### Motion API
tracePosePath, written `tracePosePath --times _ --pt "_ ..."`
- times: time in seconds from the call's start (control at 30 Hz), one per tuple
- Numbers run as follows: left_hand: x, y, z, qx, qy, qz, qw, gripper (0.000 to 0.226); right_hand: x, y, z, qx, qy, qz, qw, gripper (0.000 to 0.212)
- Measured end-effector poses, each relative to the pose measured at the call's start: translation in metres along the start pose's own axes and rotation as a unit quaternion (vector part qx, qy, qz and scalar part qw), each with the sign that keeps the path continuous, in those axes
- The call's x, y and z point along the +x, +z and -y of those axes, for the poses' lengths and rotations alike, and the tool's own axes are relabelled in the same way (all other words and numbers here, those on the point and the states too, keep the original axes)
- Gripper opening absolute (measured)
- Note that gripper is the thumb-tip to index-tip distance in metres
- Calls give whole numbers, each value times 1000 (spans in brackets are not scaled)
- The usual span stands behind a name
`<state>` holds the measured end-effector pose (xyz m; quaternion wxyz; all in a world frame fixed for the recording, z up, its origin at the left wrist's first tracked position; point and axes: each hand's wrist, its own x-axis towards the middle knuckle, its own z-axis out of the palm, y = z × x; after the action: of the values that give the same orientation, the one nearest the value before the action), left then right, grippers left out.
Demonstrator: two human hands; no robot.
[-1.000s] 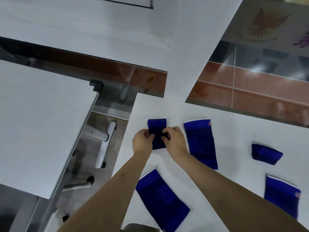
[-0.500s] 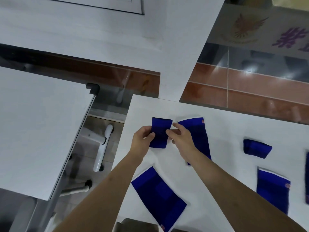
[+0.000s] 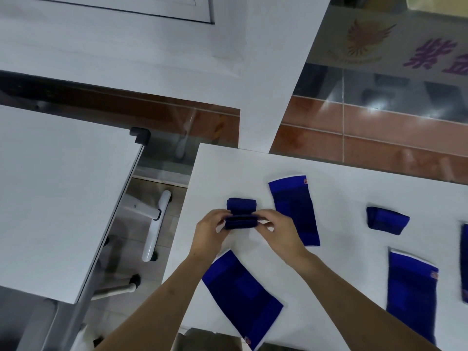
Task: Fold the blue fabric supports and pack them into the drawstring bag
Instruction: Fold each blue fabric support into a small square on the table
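Observation:
A blue fabric support (image 3: 241,214) is doubled over on the white table (image 3: 336,178), and both hands pinch its ends. My left hand (image 3: 209,231) grips the left end, my right hand (image 3: 277,228) the right end. Flat blue supports lie right of my hands (image 3: 295,207), below them (image 3: 241,295) and at the right (image 3: 411,292). One folded support (image 3: 386,220) rests farther right. Another blue piece (image 3: 464,262) shows at the right frame edge. A dark object (image 3: 207,342) sits at the bottom edge; whether it is the drawstring bag I cannot tell.
A second white table (image 3: 58,193) stands to the left, across a gap where chair legs (image 3: 154,219) and tiled floor show. A white panel (image 3: 152,51) lies behind. Reddish floor tiles (image 3: 379,138) run beyond the work table's far edge.
The held support stood as a flat upright strip between my fingers; now it is folded over into a short thick bundle, and my hands have closed in on its two ends.

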<state>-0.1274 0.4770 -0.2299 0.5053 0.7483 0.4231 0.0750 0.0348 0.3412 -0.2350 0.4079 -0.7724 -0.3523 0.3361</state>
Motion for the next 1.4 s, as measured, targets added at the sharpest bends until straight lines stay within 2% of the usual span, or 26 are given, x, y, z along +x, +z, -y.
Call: tracePosePath --times 0.1,0.23,0.33,0.5,0.67,0.77,0.87,0.97,1.03,1.1,1.17,1.23,1.3,1.4 --pt "-6 5 7 -1 -35 8 999 34 -6 5 -8 -28 17 22 999 27" --pt "-9 5 5 -55 -96 3 994 35 -6 8 -9 -52 32 49 997 30" --pt "-7 3 2 -91 -97 -12 991 29 -1 12 -6 -53 48 15 997 26" --pt "3 6 3 -104 -141 -50 983 25 13 21 0 -31 133 -59 989 22" --pt "12 9 0 -68 -152 -69 984 24 24 33 6 -37 174 -80 981 28" --pt "10 10 0 25 -83 -81 993 30 27 35 8 -42 187 -85 978 27" --pt "4 6 -1 130 64 -69 987 40 27 33 11 -29 189 -86 978 25" --pt "3 0 3 274 205 -37 939 47 27 31 11 -31 185 -83 979 22" --pt "4 -1 9 326 220 -1 919 59 26 29 10 -36 180 -88 979 21" --pt "4 -3 13 351 210 43 911 71 24 29 10 -56 164 -94 980 23" --pt "4 -6 16 369 206 73 903 76 22 31 9 -138 105 -110 979 32" --pt "4 -7 13 382 203 91 897 76 19 34 6 -265 7 -122 957 42" --pt "5 -6 10 391 203 99 892 74 17 36 -2 -367 -91 -117 918 46" --pt "4 -3 8 417 215 106 877 77 16 41 -20 -421 -140 -92 891 50"
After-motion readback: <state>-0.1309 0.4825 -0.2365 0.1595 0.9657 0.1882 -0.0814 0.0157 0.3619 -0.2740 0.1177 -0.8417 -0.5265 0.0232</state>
